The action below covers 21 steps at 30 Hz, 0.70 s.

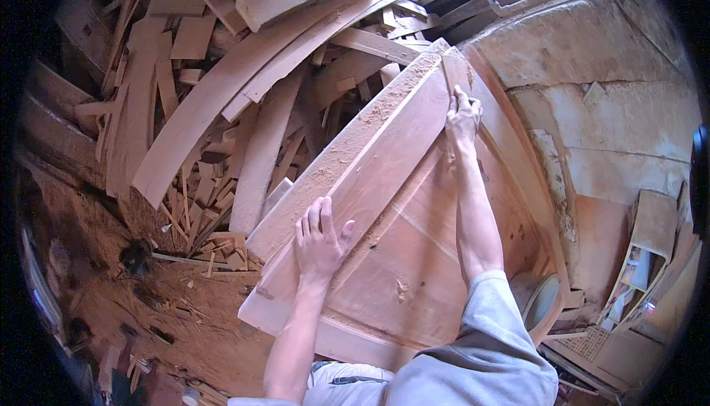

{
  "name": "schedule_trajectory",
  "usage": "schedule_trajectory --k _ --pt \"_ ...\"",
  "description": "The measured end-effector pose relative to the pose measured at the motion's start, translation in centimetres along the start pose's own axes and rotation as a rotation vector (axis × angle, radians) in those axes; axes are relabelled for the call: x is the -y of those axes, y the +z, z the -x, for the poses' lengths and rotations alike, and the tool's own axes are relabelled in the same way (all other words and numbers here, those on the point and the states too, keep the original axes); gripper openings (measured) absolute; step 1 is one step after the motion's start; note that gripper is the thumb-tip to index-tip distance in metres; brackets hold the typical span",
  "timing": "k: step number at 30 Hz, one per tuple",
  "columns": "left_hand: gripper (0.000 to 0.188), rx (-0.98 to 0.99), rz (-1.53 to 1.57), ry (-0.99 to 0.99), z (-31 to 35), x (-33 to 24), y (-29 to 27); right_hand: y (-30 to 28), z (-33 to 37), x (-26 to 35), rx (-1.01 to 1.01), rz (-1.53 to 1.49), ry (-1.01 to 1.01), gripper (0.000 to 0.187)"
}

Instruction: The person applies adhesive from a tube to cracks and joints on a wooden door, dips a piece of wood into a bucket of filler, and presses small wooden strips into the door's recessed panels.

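Centre: our left grip (319,242) spread on wooden frame (401,149) | upper centre: right grip (464,116) curled, pinch unclear | seemingly joined, sawdust (392,108) uncleared

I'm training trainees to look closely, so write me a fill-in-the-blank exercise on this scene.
1. The bare left hand touches a long, flat, light-brown board made of ____.
2. Vertically, the bare right hand sits ____ in the picture than the left.
3. The jumbled heap of pale wooden offcuts lies mainly in the picture's upper-____ part.

Missing words: wood; higher; left.
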<state>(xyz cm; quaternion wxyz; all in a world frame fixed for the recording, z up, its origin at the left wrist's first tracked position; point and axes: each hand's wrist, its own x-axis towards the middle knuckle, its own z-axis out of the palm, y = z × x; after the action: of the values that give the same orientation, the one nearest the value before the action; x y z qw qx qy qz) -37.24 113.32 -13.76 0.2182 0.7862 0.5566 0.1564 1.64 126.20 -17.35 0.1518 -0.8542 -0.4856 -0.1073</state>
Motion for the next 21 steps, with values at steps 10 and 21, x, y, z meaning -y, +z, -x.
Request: schedule_trajectory --k 10,21 --pt "0.063 -0.010 -0.054 0.024 0.0 0.0 0.3 -0.7 -1.0 -3.3 -0.110 -0.092 -0.010 0.035" --pt "0.063 -0.006 -0.090 0.031 0.0 -0.2 0.6 0.7 -2.9 -4.3 0.039 -0.012 -0.071 0.033"
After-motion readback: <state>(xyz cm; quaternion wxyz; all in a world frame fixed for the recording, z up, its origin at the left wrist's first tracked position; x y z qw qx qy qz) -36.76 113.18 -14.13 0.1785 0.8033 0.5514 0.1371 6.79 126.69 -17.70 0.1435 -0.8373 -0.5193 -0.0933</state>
